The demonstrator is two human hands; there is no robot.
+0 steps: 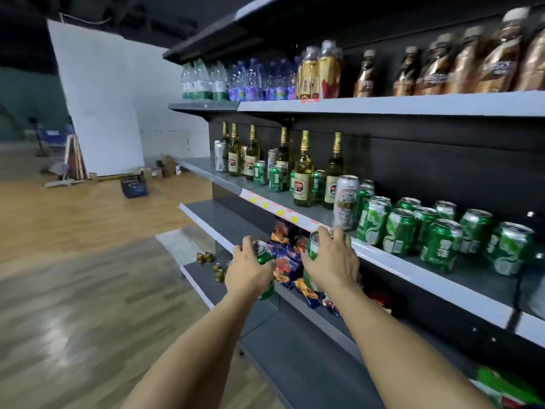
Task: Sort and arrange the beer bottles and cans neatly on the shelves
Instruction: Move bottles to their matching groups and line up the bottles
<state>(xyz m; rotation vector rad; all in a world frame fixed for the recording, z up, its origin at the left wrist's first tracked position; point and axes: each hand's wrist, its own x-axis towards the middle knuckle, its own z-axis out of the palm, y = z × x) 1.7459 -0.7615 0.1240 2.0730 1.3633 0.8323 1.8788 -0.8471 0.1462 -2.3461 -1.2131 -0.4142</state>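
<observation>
Both bare arms are being stretched forward. The left hand (249, 271) and the right hand (331, 262) are each being curled around something.

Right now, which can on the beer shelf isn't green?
The tall white-and-red can, standing just above the right hand; the short cans clustered beside it are green. Another pale can stands at the far end.

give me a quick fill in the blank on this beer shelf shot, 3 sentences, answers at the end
1. Each hand grips one ____ can: the left hand and the right hand.
2. The tall white can stands on the same shelf as the glass ____ with gold necks.
3. The snack packets lie on the shelf ____ the beer shelf.

Answers: green; bottles; below
</observation>
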